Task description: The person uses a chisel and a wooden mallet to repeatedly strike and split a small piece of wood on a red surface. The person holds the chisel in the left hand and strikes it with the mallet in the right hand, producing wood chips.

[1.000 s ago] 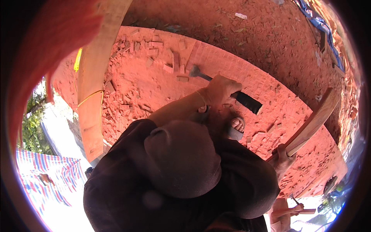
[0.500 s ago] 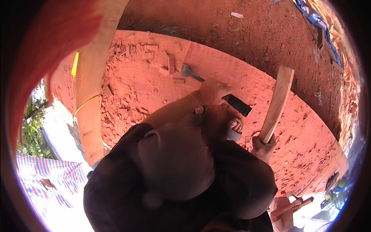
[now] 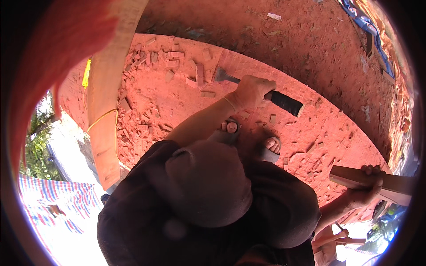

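Note:
My left hand (image 3: 255, 91) is closed around the shaft of a chisel (image 3: 286, 103). Its black-wrapped handle sticks out to the right, and its flat flared blade points left, over the red wooden slab (image 3: 195, 115). Off to the right, my right hand (image 3: 366, 189) grips a thick wooden club (image 3: 392, 184) near the slab's right edge. The club lies nearly level, its far end running into the dark rim of the picture. Several small cut blocks (image 3: 175, 55) lie just left of the blade.
Chips and shallow notches cover the slab around my feet (image 3: 271, 145). A long plank (image 3: 103, 111) with a yellow cord (image 3: 102, 119) stands at the left. Reddish ground (image 3: 288, 44) stretches beyond the curved edge. At lower right another person (image 3: 327, 246) holds a piece of wood.
My right hand has swung the club from upright near the middle right out to the far right. My left hand has shifted the chisel slightly right and away from me.

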Demonstrator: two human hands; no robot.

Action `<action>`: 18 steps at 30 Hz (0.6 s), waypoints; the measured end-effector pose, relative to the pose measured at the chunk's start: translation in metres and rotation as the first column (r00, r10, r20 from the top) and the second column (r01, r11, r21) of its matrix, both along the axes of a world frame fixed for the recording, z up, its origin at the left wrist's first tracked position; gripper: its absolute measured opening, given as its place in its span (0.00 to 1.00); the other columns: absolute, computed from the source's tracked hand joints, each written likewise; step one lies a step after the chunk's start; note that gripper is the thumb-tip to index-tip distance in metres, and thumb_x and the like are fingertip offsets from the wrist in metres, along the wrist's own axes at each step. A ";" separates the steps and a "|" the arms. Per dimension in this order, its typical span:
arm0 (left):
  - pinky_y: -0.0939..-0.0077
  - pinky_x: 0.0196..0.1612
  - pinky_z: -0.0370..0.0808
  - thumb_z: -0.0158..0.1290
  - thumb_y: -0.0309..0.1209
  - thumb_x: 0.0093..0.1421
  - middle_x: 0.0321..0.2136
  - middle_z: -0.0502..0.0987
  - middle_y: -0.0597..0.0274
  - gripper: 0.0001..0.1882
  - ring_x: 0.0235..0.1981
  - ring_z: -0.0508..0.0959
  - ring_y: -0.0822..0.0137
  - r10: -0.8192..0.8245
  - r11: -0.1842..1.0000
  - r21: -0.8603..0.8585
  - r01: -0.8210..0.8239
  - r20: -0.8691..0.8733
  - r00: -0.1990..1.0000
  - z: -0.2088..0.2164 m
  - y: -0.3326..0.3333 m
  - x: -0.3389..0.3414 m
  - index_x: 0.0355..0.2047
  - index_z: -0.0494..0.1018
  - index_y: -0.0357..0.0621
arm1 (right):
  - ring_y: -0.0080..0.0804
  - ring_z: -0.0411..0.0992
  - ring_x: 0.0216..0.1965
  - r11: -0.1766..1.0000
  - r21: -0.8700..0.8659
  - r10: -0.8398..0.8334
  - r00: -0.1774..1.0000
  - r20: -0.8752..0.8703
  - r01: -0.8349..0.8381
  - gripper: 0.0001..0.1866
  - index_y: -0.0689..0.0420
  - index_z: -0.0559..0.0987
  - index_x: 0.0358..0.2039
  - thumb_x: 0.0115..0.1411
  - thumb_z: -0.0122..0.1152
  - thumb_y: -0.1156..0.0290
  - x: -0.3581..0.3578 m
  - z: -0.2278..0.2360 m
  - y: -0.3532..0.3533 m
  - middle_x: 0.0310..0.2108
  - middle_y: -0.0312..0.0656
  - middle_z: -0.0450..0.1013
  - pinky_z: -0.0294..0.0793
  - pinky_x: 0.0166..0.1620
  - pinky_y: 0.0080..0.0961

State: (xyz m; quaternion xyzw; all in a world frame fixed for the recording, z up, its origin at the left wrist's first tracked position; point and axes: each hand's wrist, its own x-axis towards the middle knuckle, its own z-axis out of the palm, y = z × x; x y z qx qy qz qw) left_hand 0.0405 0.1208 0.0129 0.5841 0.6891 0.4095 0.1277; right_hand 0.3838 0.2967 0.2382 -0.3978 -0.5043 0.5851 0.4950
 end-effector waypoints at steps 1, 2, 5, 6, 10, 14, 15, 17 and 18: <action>0.61 0.26 0.73 0.63 0.33 0.46 0.20 0.76 0.59 0.10 0.24 0.80 0.55 0.029 0.999 0.015 -0.028 -0.005 1.000 0.000 -0.001 0.000 0.27 0.73 0.49 | 0.32 0.71 0.37 0.993 0.101 -0.060 0.997 -0.038 0.064 0.21 0.63 0.73 0.47 0.63 0.63 0.59 -0.018 0.006 -0.001 0.40 0.43 0.72 0.75 0.46 0.34; 0.61 0.26 0.73 0.63 0.33 0.46 0.20 0.76 0.59 0.10 0.24 0.80 0.55 0.035 0.999 0.022 -0.035 -0.011 0.999 0.000 -0.001 0.000 0.27 0.73 0.49 | 0.32 0.71 0.37 0.993 0.077 -0.079 0.995 -0.068 0.084 0.21 0.63 0.73 0.45 0.62 0.63 0.59 -0.038 0.005 -0.008 0.39 0.43 0.72 0.75 0.46 0.35; 0.60 0.26 0.73 0.63 0.32 0.46 0.20 0.76 0.59 0.10 0.24 0.80 0.54 0.073 0.997 0.033 -0.073 0.003 0.997 0.000 0.005 -0.005 0.27 0.73 0.49 | 0.32 0.72 0.34 0.972 -0.214 -0.100 0.995 -0.017 0.094 0.15 0.63 0.76 0.38 0.60 0.64 0.64 -0.088 -0.039 -0.055 0.32 0.41 0.73 0.74 0.45 0.36; 0.59 0.26 0.73 0.63 0.32 0.46 0.20 0.76 0.58 0.10 0.24 0.80 0.53 0.110 0.993 0.042 -0.110 -0.003 0.994 0.001 0.008 -0.009 0.27 0.73 0.48 | 0.29 0.72 0.30 0.973 -0.228 0.066 0.931 0.358 0.018 0.13 0.63 0.76 0.37 0.56 0.67 0.69 -0.097 -0.068 -0.077 0.27 0.39 0.74 0.74 0.43 0.33; 0.58 0.25 0.72 0.60 0.30 0.49 0.20 0.75 0.53 0.08 0.24 0.79 0.48 0.084 0.995 0.045 -0.086 0.030 0.996 0.005 0.014 -0.016 0.24 0.72 0.45 | 0.23 0.71 0.25 0.887 -0.444 0.424 0.603 0.676 -0.125 0.15 0.64 0.76 0.35 0.49 0.69 0.73 -0.063 -0.145 -0.107 0.25 0.37 0.74 0.72 0.29 0.26; 0.57 0.25 0.72 0.61 0.30 0.49 0.20 0.75 0.52 0.08 0.24 0.78 0.47 0.087 0.996 0.022 -0.087 0.029 0.996 0.004 0.013 -0.012 0.24 0.71 0.44 | 0.26 0.71 0.23 0.962 -0.238 0.251 0.772 0.585 -0.133 0.12 0.63 0.77 0.37 0.53 0.67 0.73 -0.025 -0.089 -0.062 0.24 0.40 0.74 0.72 0.29 0.26; 0.57 0.25 0.72 0.61 0.30 0.49 0.20 0.75 0.53 0.08 0.24 0.78 0.47 0.081 0.996 0.028 -0.082 0.035 0.996 0.002 0.012 -0.010 0.24 0.71 0.44 | 0.28 0.72 0.24 0.972 -0.233 0.124 0.881 0.456 -0.017 0.13 0.64 0.78 0.39 0.55 0.66 0.70 -0.029 -0.063 -0.051 0.25 0.42 0.74 0.74 0.31 0.26; 0.57 0.26 0.72 0.62 0.31 0.49 0.20 0.75 0.54 0.10 0.25 0.79 0.49 0.102 0.995 -0.001 -0.102 0.006 0.995 -0.001 0.011 -0.008 0.24 0.70 0.46 | 0.29 0.72 0.31 0.951 -0.227 -0.218 0.976 -0.010 0.210 0.13 0.65 0.77 0.39 0.58 0.63 0.69 -0.056 -0.022 -0.028 0.27 0.43 0.74 0.75 0.42 0.28; 0.56 0.27 0.73 0.62 0.32 0.49 0.20 0.76 0.55 0.10 0.25 0.79 0.50 0.117 0.993 0.001 -0.117 -0.014 0.993 -0.003 0.010 -0.008 0.23 0.70 0.47 | 0.30 0.72 0.31 0.961 -0.183 -0.219 0.975 -0.050 0.206 0.13 0.65 0.77 0.39 0.58 0.62 0.69 -0.074 -0.017 -0.029 0.29 0.44 0.75 0.74 0.44 0.29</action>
